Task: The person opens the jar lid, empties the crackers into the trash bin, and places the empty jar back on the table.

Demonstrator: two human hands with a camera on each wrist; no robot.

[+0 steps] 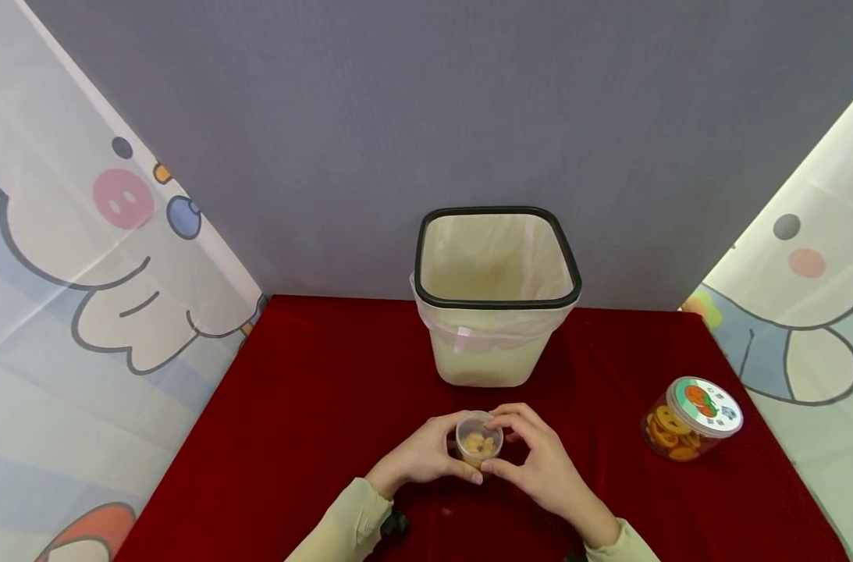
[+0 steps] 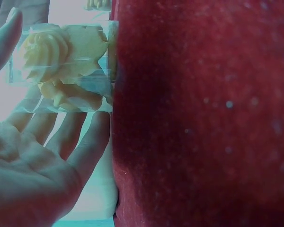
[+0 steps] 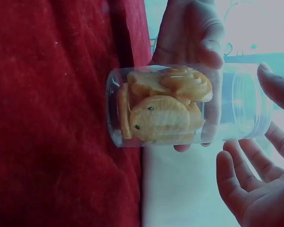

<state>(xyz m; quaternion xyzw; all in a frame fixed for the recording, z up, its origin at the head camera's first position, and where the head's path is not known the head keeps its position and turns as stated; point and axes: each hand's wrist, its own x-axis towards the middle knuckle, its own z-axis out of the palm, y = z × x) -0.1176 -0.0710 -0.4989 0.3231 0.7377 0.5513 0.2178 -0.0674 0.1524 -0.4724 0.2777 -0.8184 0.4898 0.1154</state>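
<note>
A clear plastic jar [image 3: 227,104] of pale cookies [image 3: 163,116] stands upright between both hands, near the front of the red cloth. Through its wall in the right wrist view, a threaded neck shows at the top, and one round cookie has two dark specks. My left hand [image 1: 426,453] grips the body of the jar, with the thumb across the near side and the fingers behind. Around the upper part bends my right hand [image 1: 542,464], its thumb and index fingertips right at the rim. The left wrist view has a swirled cookie [image 2: 42,54] close up inside the jar.
Behind the hands stands a cream waste bin [image 1: 485,363] with a black rim and a thin liner. To the right, a second jar [image 1: 693,421] of orange-yellow cookies lies tilted, its printed lid on. Red cloth [image 1: 314,406] covers the table; grey and cartoon-printed panels surround it.
</note>
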